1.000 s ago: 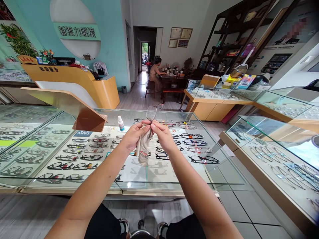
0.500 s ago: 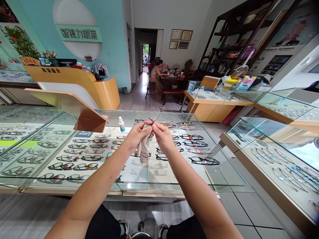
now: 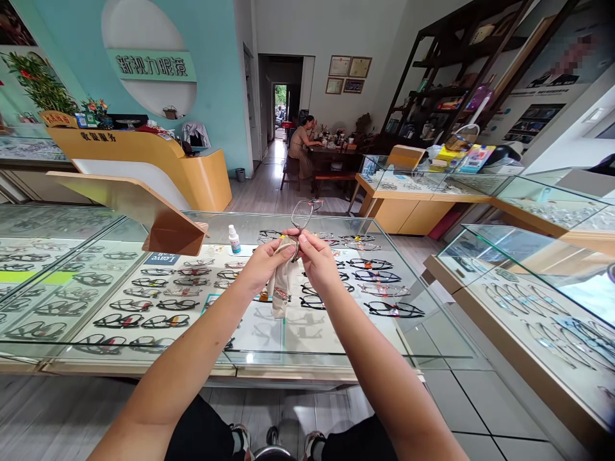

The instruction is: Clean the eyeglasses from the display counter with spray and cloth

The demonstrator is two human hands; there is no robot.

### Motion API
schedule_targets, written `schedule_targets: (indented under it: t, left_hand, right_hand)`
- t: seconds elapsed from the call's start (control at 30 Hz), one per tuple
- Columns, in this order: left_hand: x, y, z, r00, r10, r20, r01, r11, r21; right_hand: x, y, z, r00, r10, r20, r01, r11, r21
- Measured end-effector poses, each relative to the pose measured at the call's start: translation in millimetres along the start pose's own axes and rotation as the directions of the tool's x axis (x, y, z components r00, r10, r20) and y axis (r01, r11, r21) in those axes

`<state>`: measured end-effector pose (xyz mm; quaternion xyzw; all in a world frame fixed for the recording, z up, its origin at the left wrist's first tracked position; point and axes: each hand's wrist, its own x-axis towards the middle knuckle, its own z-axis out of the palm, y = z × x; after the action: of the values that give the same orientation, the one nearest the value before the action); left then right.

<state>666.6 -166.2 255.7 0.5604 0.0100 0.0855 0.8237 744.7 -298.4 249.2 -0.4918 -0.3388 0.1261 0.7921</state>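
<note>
Above the glass display case (image 3: 336,349) I hold a pair of eyeglasses (image 3: 302,214) with both hands, lenses pointing up and away from me. My left hand (image 3: 266,259) is closed on a beige cloth (image 3: 281,294), which hangs down below the fingers and is pressed against the glasses' frame. My right hand (image 3: 314,256) pinches a part of the same glasses, close beside the left fingertips. Which part of the frame lies between the fingers is largely hidden. A small white spray bottle (image 3: 234,240) stands on the case just left of my hands.
Rows of eyeglasses (image 3: 377,277) lie inside the case under glass. A tilted wooden stand (image 3: 158,218), apparently a mirror's back, rises at the left. Another glass case (image 3: 538,307) borders the right. A person (image 3: 302,144) sits at a dark table farther back.
The glasses have shifted slightly right and up, turning a little, with both hands moving along. The cloth has moved slightly right too. The bottle and stand have stayed put.
</note>
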Motion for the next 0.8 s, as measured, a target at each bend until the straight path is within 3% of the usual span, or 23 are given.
schedule_targets:
  t: [0.27,0.43,0.8]
  left_hand:
    - [2,-4,-0.7,0.998,0.059,-0.005,-0.059,0.998,0.003]
    - [1,-2,-2.2,0.995,0.087,0.052,-0.089,0.995,0.042]
    - [0,2,-13.2,0.992,0.052,0.117,-0.068,0.987,0.144]
  right_hand:
    - [-2,-2,1,0.999,0.027,0.025,-0.027,1.0,0.003]
    - [-2,-10,7,0.997,0.072,-0.021,-0.07,0.994,0.085]
    - [-3,-12,6,0.987,0.159,0.006,-0.158,0.973,0.168]
